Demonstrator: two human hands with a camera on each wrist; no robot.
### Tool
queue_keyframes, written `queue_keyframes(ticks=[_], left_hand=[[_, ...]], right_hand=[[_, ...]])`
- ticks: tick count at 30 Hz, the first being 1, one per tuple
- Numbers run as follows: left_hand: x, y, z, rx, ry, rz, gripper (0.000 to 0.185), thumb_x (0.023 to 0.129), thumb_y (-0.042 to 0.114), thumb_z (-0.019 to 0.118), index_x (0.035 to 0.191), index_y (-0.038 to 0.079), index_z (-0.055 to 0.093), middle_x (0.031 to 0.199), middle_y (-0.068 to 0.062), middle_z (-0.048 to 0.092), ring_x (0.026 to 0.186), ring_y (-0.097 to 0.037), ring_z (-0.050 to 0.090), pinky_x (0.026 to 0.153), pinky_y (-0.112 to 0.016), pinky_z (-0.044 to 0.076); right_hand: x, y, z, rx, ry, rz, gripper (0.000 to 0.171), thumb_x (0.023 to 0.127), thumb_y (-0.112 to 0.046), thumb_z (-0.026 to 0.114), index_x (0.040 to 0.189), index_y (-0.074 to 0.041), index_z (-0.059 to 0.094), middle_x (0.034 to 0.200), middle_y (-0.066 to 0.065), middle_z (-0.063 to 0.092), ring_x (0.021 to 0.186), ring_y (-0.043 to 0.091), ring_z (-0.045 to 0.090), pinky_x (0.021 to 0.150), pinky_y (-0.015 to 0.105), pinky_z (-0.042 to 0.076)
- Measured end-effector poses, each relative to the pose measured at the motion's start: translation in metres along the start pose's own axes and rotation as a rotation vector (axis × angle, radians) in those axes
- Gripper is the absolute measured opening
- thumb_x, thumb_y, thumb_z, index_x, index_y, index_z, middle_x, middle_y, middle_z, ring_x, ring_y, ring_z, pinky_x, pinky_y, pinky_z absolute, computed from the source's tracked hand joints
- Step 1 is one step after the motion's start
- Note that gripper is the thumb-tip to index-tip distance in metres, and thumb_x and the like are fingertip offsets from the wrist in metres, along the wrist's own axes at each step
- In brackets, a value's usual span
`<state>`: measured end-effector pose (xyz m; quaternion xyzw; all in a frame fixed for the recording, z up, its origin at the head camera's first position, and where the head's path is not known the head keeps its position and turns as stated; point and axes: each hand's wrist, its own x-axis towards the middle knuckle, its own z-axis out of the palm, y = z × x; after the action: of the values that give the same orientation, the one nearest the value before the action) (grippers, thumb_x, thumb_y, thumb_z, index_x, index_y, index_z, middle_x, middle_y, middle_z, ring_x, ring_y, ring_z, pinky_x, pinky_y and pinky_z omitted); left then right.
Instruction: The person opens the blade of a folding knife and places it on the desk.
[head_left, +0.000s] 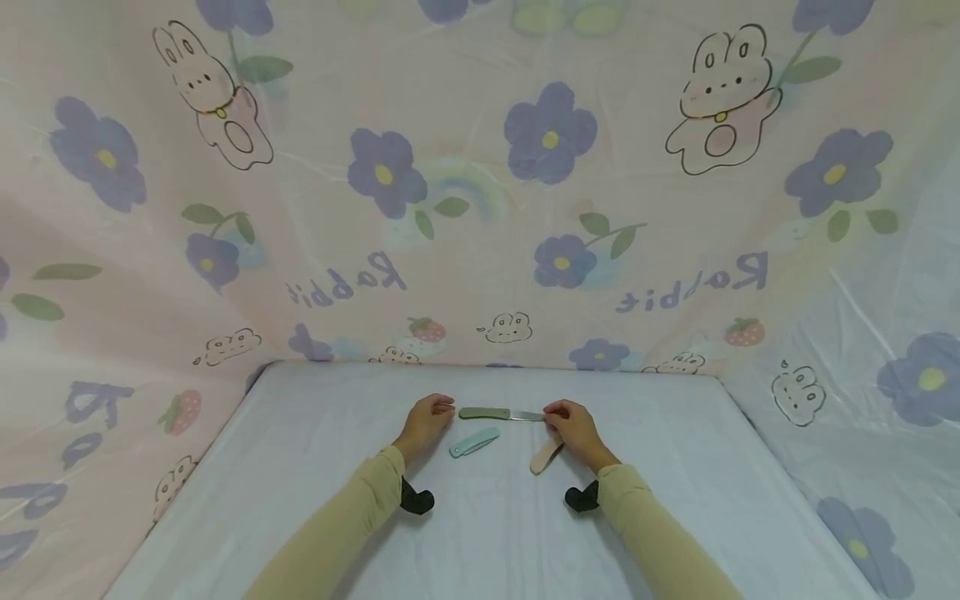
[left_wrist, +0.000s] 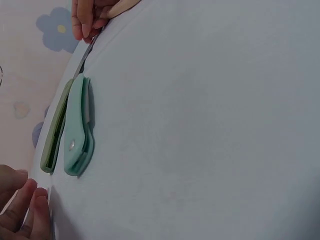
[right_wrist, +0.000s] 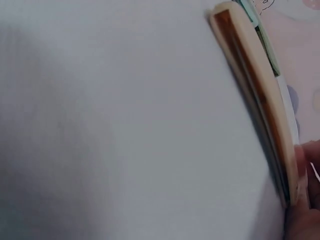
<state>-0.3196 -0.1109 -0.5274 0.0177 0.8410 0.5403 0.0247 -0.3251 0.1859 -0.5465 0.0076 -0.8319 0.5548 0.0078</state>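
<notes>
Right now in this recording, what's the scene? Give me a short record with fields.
green knife: blade out, lying between the hands
left hand: fingers relaxed, just off the handle end
right hand: fingertips at the blade tip; grip unclear
teal knife: folded, nearer the person than the green knife
beige knife: partly hidden by the right hand in the head view
surface: white-covered table

Pale khaki sleeves (head_left: 333,521) end near black, seemingly rounded wrist pieces (head_left: 417,500).
</notes>
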Motion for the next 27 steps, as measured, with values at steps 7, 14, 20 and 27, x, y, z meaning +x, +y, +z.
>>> queue_keyframes(ticks=[7,14,20,27], left_hand=[[-0.014,0.002,-0.009,0.045,0.024,0.042,0.021,0.091,0.010,0.060,0.110,0.003,0.062,0.095,-0.002,0.063,0.091,-0.016,0.058,0.081,-0.033,0.049],[-0.027,0.010,-0.018,0.061,0.027,0.136,0.023,0.090,0.012,0.062,0.110,0.002,0.063,0.099,-0.001,0.064,0.092,-0.017,0.058,0.081,-0.033,0.049],[-0.039,0.023,-0.019,0.097,0.018,0.191,0.019,0.090,0.012,0.062,0.108,0.007,0.063,0.101,-0.001,0.064,0.093,-0.018,0.058,0.080,-0.034,0.049],[-0.046,0.030,-0.012,0.133,-0.049,0.236,0.020,0.091,0.011,0.060,0.109,0.003,0.061,0.101,-0.002,0.063,0.094,-0.018,0.058,0.082,-0.035,0.049]], right_hand=[[-0.006,-0.001,-0.009,0.022,0.000,-0.020,0.018,0.093,-0.011,0.056,0.103,0.002,0.064,0.095,0.015,0.063,0.081,0.019,0.056,0.067,0.024,0.048],[-0.012,-0.020,-0.004,0.005,-0.003,-0.067,0.015,0.091,-0.006,0.057,0.100,0.002,0.065,0.097,0.018,0.064,0.081,0.018,0.058,0.070,0.027,0.051],[-0.026,-0.047,0.011,0.106,-0.144,-0.068,0.019,0.092,-0.002,0.055,0.105,0.011,0.059,0.101,0.027,0.061,0.084,0.024,0.062,0.074,0.032,0.054],[-0.041,-0.060,0.030,0.198,-0.300,0.006,0.027,0.093,-0.005,0.053,0.112,0.014,0.055,0.104,0.029,0.060,0.083,0.023,0.065,0.074,0.034,0.054]])
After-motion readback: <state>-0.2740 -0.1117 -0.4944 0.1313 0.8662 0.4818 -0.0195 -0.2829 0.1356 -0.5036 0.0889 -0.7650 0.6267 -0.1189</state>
